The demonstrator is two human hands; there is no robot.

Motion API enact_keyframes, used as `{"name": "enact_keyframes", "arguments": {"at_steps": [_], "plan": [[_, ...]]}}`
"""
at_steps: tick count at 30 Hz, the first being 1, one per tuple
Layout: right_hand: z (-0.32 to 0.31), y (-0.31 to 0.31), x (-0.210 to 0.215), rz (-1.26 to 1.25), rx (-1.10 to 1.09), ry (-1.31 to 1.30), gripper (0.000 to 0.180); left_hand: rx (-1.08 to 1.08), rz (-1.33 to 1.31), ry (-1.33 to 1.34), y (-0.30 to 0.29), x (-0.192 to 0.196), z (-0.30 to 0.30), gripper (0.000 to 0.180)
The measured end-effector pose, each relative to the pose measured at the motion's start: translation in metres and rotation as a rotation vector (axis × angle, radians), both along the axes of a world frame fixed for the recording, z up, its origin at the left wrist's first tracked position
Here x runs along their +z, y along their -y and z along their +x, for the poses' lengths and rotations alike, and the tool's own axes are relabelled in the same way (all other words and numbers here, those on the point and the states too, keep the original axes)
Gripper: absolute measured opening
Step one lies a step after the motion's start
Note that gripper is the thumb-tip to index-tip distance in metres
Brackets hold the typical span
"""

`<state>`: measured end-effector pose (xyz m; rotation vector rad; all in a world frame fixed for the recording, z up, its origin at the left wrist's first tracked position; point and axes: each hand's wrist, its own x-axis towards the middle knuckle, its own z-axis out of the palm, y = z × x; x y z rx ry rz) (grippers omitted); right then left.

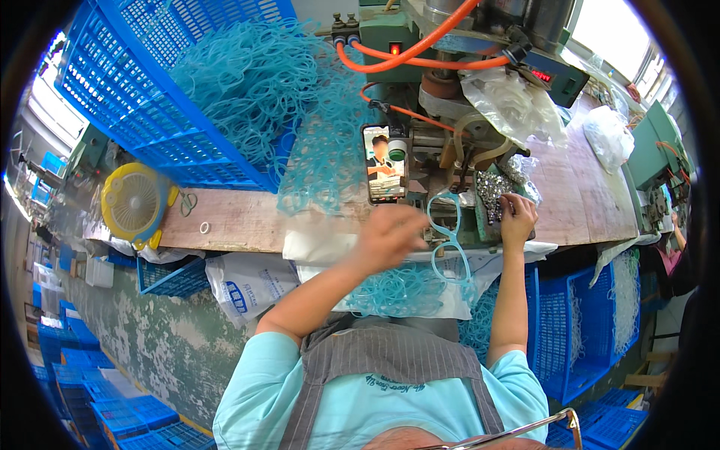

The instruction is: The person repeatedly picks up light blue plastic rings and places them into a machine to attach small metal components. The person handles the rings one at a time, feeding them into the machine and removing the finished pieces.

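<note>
A light-blue eyeglass frame [459, 247] stands end up at the front of the bench machine [442, 139]. Just left of it is my left hand [390, 236], smeared by motion; whether its fingertips touch the frame is unclear. Over on the right, my right hand [517, 217] is at the edge of a tray heaped with small shiny metal parts [492, 191], thumb and fingers pinched together. Whatever is between those fingertips is too small to make out. More light-blue frames [397, 289] lie in a pile on white cloth over my lap.
A big blue crate [165, 127] full of blue frames [247, 75] tilts at the back left. A phone [385, 165] leans by the machine. Orange hoses [420, 56] arch overhead. A yellow fan [135, 202], green-handled scissors [188, 202] and a white ring [205, 227] are on the left.
</note>
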<state>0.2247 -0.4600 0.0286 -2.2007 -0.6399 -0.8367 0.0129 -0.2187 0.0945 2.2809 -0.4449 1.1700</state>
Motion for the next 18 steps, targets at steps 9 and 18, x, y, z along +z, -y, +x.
{"name": "enact_keyframes", "arguments": {"at_steps": [9,18], "plan": [[-0.006,-0.006,-0.001,0.110,-0.064,-0.085,0.008,0.882,-0.162,-0.488,-0.096,-0.088,-0.021,0.023],[-0.004,-0.004,-0.008,0.134,-0.127,-0.196,0.006,0.733,-0.808,-0.371,-0.121,-0.089,-0.023,0.015]]}}
